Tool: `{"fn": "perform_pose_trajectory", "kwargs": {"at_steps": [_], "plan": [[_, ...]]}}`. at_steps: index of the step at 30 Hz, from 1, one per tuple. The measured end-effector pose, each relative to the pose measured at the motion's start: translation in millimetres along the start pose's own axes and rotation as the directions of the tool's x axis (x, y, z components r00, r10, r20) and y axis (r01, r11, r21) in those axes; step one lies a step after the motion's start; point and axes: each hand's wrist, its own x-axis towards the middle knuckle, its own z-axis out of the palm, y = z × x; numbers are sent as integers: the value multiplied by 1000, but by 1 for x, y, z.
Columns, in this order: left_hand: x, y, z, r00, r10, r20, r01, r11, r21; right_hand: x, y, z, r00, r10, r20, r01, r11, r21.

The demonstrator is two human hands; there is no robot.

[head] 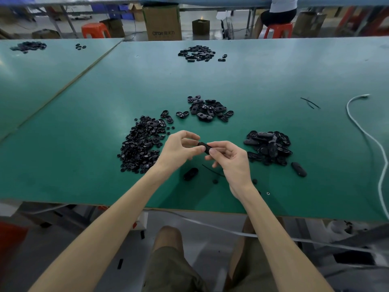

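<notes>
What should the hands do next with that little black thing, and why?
Probably squeeze it together a little more. Both the left hand and the right hand pinch the black oval piece above the green table, so it seems mid-assembly; a closed oval lies on the table near them.

The green bench carries black heaps: small discs at nine o'clock, open shells at twelve, closed ovals at three, a white cable beyond.
</notes>
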Motion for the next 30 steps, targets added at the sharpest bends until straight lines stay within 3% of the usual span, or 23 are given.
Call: {"fn": "perform_pose_trajectory", "kwargs": {"at_steps": [2,6,11,16,22,26,30], "plan": [[-3,-1,1,999,19,44,-15,995,-101,0,-1,0,1000,7,0,-7,1000,18],[-4,0,6,998,45,-37,-51,983,-179,-1,-2,1,999,15,33,-16,999,36],[-2,3,7,996,-24,-80,1,961,-277,0,-1,1,998,-3,59,3,1000,3],[-6,4,9,1000,-19,-4,16,916,-400,2,2,0,1000,4,8,-4,999,-41],[-9,7,9,991,49,122,-9,949,-314,3,4,-1,999,5,-47,-7,999,-36],[-8,9,10,999,-14,50,24,976,-218,3,4,-1,999,4,-48,-6,999,-35],[-10,5,8,997,-13,76,33,963,-268,2,2,-1,999,-13,-43,11,999,-38]]}}
